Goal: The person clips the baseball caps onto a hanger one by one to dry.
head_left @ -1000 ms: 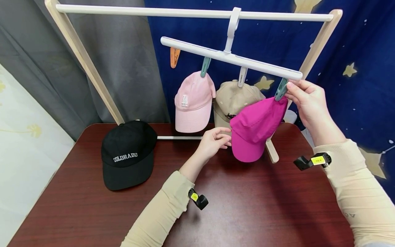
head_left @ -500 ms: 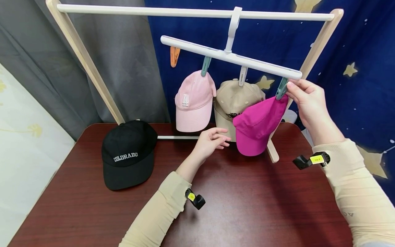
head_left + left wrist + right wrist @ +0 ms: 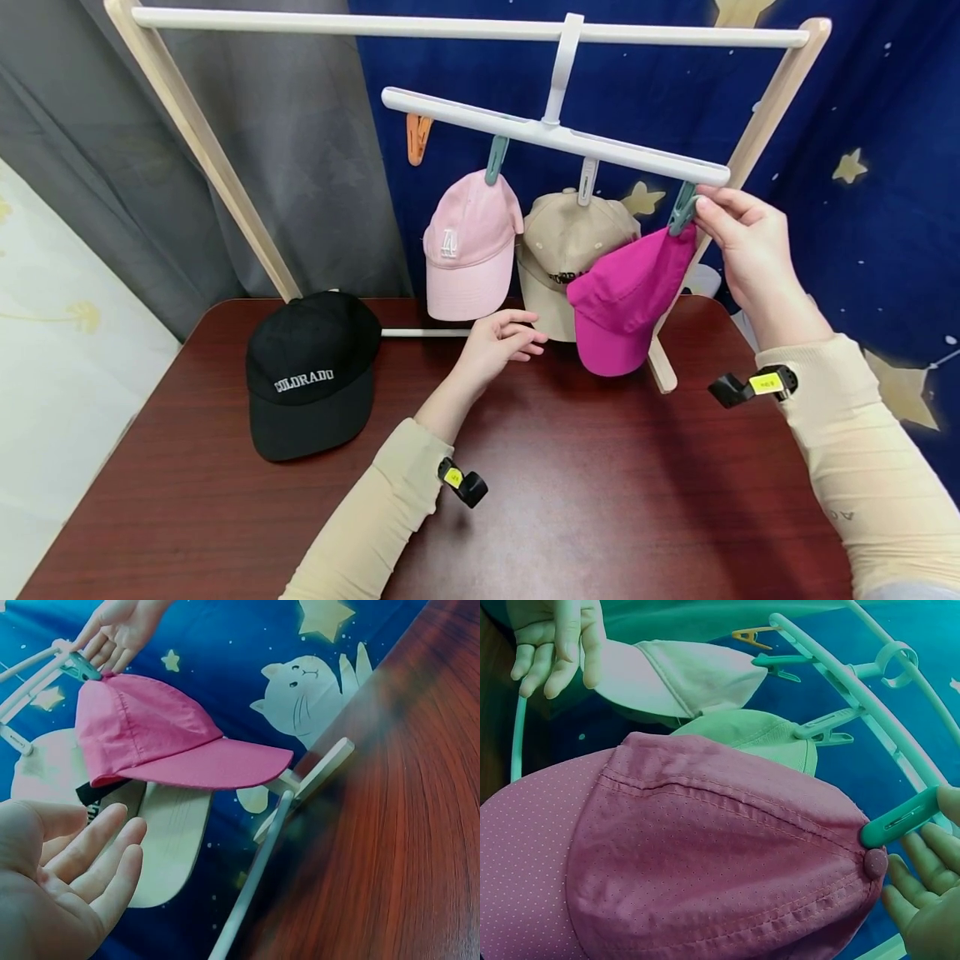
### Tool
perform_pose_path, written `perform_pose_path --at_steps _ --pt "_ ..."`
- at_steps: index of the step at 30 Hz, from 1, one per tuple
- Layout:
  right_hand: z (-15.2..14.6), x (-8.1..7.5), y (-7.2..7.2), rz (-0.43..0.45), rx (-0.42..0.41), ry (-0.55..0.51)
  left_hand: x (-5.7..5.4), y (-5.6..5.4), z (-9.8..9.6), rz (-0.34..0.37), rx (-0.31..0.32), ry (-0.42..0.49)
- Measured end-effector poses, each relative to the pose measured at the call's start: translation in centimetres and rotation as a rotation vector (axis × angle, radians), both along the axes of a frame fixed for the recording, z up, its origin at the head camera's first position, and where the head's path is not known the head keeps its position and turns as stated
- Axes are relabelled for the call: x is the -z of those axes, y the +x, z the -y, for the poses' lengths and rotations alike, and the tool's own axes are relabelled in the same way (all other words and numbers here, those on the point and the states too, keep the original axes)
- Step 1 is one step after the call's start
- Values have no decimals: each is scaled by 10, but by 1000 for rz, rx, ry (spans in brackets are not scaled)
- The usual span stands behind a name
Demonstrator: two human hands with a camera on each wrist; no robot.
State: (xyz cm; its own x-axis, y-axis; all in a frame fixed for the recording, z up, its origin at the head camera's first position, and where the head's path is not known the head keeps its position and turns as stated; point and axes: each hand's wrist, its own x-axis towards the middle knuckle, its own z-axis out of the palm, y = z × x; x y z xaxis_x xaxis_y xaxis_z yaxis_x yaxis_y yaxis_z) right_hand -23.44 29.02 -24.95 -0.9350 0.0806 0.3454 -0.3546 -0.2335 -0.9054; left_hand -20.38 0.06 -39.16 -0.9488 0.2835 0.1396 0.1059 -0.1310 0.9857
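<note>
In the head view, my right hand (image 3: pixel 750 242) pinches the green clothespin (image 3: pixel 682 208) at the low right end of the white hanger (image 3: pixel 558 136). That clothespin bites the top of a magenta cap (image 3: pixel 630 300), which hangs with its brim downward. My left hand (image 3: pixel 495 346) hovers in front of the hanger with relaxed fingers, holding nothing, left of the magenta cap. A pink cap (image 3: pixel 472 242) and a beige cap (image 3: pixel 573 229) hang from other clothespins, the beige one partly hidden behind the magenta one. The right wrist view shows my thumb at the clothespin's end.
The hanger hooks over the white top bar of a wooden-legged rack (image 3: pixel 330 23) and tilts down to the right. An orange clothespin (image 3: pixel 417 139) hangs at its left end. A black cap (image 3: pixel 311 375) lies on the brown table (image 3: pixel 562 500) at left.
The magenta cap has risen slightly and its brim has swung a little right. My left hand has drawn back left, away from the cap. My right hand stays at the clothespin.
</note>
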Motion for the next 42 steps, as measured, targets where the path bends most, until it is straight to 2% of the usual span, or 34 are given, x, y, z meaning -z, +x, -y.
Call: perform_pose_path --at_steps 11,20,30,36,42 --pt "-3 2 -2 14 24 -18 10 -3 13 28 -41 -16" --pt "-3 4 1 30 57 -26 9 -3 24 32 -50 -34" --pt "-1 11 2 -26 54 -59 7 -4 36 31 -72 -99" --pt "0 15 4 -34 50 -52 2 -8 45 -15 -84 -181" --pt "3 20 7 -57 25 -61 -5 -7 53 -43 -76 -227"
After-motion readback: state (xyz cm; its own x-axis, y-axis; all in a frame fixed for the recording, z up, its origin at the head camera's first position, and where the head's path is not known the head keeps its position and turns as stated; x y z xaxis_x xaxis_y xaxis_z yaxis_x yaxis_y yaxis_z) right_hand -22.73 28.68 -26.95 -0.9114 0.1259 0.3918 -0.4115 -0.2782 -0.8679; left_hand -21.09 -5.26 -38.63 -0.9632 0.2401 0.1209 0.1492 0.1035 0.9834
